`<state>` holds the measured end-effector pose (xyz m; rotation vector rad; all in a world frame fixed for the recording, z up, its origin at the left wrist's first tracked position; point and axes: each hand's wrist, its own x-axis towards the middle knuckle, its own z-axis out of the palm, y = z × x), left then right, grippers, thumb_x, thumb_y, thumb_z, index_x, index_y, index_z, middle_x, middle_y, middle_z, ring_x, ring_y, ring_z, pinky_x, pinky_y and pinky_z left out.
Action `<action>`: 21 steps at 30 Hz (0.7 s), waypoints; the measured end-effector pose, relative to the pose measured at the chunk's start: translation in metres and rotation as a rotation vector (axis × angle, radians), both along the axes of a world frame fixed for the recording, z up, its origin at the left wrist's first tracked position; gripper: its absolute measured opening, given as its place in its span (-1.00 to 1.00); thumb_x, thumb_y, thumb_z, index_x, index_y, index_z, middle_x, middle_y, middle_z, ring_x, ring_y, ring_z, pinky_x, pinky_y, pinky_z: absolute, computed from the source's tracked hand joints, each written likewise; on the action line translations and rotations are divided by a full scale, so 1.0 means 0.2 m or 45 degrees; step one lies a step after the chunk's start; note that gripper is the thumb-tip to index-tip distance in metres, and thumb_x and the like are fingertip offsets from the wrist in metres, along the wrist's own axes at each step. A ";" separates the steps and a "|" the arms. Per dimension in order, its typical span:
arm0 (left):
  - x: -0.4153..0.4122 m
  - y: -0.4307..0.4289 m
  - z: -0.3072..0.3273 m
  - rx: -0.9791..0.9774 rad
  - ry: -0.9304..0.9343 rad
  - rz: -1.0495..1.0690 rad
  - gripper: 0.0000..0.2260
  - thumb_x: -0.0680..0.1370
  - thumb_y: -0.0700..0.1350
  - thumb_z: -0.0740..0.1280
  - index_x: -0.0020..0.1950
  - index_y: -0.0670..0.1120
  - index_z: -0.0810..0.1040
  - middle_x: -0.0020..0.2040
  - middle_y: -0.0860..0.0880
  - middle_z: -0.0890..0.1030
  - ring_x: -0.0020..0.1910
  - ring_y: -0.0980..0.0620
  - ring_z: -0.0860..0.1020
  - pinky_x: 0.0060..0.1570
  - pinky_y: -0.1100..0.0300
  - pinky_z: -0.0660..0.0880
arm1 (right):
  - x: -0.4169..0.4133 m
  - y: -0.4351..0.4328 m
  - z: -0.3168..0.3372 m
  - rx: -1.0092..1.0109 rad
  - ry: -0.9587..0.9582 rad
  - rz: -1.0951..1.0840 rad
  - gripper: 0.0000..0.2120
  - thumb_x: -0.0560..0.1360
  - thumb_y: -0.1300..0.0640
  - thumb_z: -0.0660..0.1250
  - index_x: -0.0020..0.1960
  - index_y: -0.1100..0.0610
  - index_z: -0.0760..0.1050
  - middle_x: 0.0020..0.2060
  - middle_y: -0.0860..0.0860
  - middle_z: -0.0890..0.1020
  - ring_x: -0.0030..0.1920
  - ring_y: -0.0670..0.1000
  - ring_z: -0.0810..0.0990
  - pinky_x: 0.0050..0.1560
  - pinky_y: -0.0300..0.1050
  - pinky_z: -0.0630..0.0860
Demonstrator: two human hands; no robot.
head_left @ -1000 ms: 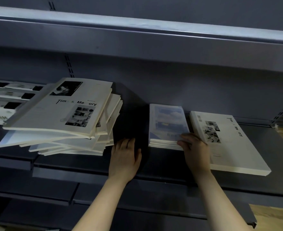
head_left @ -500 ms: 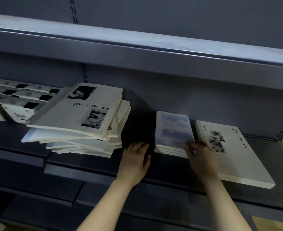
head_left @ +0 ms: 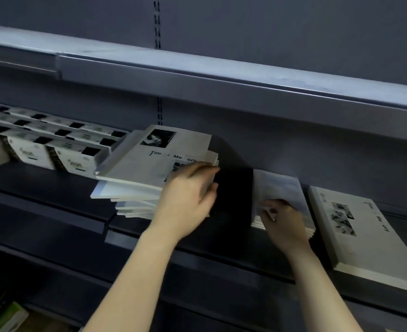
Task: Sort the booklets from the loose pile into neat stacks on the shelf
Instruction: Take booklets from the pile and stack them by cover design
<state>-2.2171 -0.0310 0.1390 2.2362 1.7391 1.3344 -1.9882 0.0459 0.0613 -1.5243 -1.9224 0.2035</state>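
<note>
2 hands flank open shelf (head_left: 231, 202): our left hand (head_left: 185, 200) grips the loose pile (head_left: 147, 168) edge, our right hand (head_left: 285, 224) pinches the small stack (head_left: 281, 188) corner.

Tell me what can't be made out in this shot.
Head view:
- Left hand, blurred by motion at the loose pile: grip unclear.
- Blue stack: near corner hidden under the right hand.
- White stack: cut off by the right edge.
- Boxes at left: print too small.

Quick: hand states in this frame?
Left hand: at the right edge of the loose pile, blurred; grip cannot be told.
Right hand: fingers curled on a near corner of the blue-cover stack.
</note>
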 end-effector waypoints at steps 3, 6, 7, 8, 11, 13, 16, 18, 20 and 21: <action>-0.22 0.00 -0.01 -0.093 0.068 0.266 -0.71 0.54 -0.11 0.29 0.24 -0.07 0.58 0.19 -0.07 0.59 0.14 -0.09 0.54 0.15 -0.02 0.47 | -0.09 0.00 0.00 -0.100 -0.011 0.024 -0.84 0.52 0.11 0.33 0.08 -0.02 0.58 0.02 0.01 0.64 0.00 0.02 0.61 -0.03 -0.21 0.39; -0.40 -0.03 0.00 -0.046 0.000 0.436 -0.79 0.54 -0.03 0.31 0.13 -0.02 0.63 0.00 -0.03 0.66 -0.07 -0.07 0.60 -0.04 0.04 0.54 | -0.16 0.00 0.01 -0.133 0.002 0.049 -0.80 0.52 0.10 0.33 0.13 -0.03 0.57 0.06 0.00 0.63 0.01 0.00 0.60 0.05 -0.14 0.48; -0.45 -0.04 0.00 -0.049 -0.016 0.506 -0.79 0.54 0.03 0.31 0.10 0.00 0.64 -0.05 -0.03 0.67 -0.11 -0.08 0.61 -0.08 0.05 0.53 | -0.19 -0.01 0.01 -0.135 -0.001 0.057 -0.80 0.53 0.10 0.32 0.14 -0.03 0.57 0.06 -0.01 0.63 0.01 -0.01 0.59 0.06 -0.14 0.48; -0.49 -0.05 0.01 -0.077 -0.017 0.586 -0.76 0.52 0.10 0.31 0.07 0.02 0.64 -0.08 -0.03 0.66 -0.11 -0.10 0.60 -0.08 0.04 0.53 | -0.21 -0.01 0.01 -0.137 -0.008 0.064 -0.79 0.53 0.09 0.32 0.15 -0.03 0.56 0.06 -0.02 0.62 0.01 -0.03 0.58 0.05 -0.16 0.47; -0.59 -0.06 0.02 -0.252 -0.039 0.749 -0.55 0.39 0.34 0.33 0.08 0.04 0.62 -0.02 -0.07 0.63 -0.02 -0.14 0.57 -0.07 -0.05 0.55 | -0.27 -0.03 -0.01 -0.167 -0.025 0.070 -0.77 0.55 0.07 0.30 0.19 -0.05 0.54 0.08 -0.04 0.62 0.04 -0.04 0.58 0.03 -0.22 0.42; -0.61 -0.05 0.04 -0.309 -0.106 0.748 -0.40 0.31 0.39 0.38 0.13 -0.02 0.60 0.04 -0.11 0.63 0.07 -0.15 0.55 -0.09 -0.05 0.57 | -0.30 -0.04 -0.02 -0.196 -0.025 0.055 -0.76 0.55 0.05 0.29 0.21 -0.06 0.53 0.09 -0.05 0.62 0.06 -0.03 0.58 0.02 -0.21 0.44; -0.62 -0.03 0.07 -0.344 -0.154 0.726 -0.30 0.26 0.35 0.45 0.14 -0.16 0.57 -0.08 -0.14 0.65 0.04 -0.18 0.57 0.04 -0.04 0.52 | -0.33 -0.07 -0.03 -0.207 -0.062 0.034 -0.75 0.55 0.05 0.28 0.22 -0.07 0.51 0.09 -0.06 0.61 0.06 -0.04 0.57 0.03 -0.21 0.45; -0.64 -0.01 0.10 -0.452 -0.115 0.702 -0.25 0.24 0.37 0.45 0.17 -0.18 0.54 -0.11 -0.13 0.64 0.01 -0.16 0.57 0.04 0.00 0.50 | -0.34 -0.09 -0.04 -0.214 -0.090 0.033 -0.75 0.56 0.04 0.28 0.23 -0.07 0.51 0.10 -0.06 0.61 0.07 -0.05 0.57 0.06 -0.20 0.46; -0.66 0.01 0.14 -0.601 -0.029 0.650 -0.20 0.22 0.40 0.43 0.26 -0.12 0.51 0.06 -0.09 0.62 0.07 -0.13 0.55 -0.04 0.09 0.49 | -0.35 -0.11 -0.04 -0.222 -0.120 0.029 -0.75 0.55 0.04 0.28 0.23 -0.07 0.51 0.10 -0.05 0.62 0.07 -0.03 0.58 0.07 -0.18 0.47; -0.67 0.01 0.15 -0.642 -0.025 0.616 -0.18 0.22 0.40 0.43 0.31 -0.09 0.47 0.16 -0.07 0.59 0.10 -0.11 0.55 -0.03 0.10 0.49 | -0.35 -0.12 -0.04 -0.223 -0.135 0.024 -0.74 0.55 0.04 0.28 0.23 -0.07 0.51 0.10 -0.05 0.62 0.07 -0.03 0.58 0.07 -0.18 0.47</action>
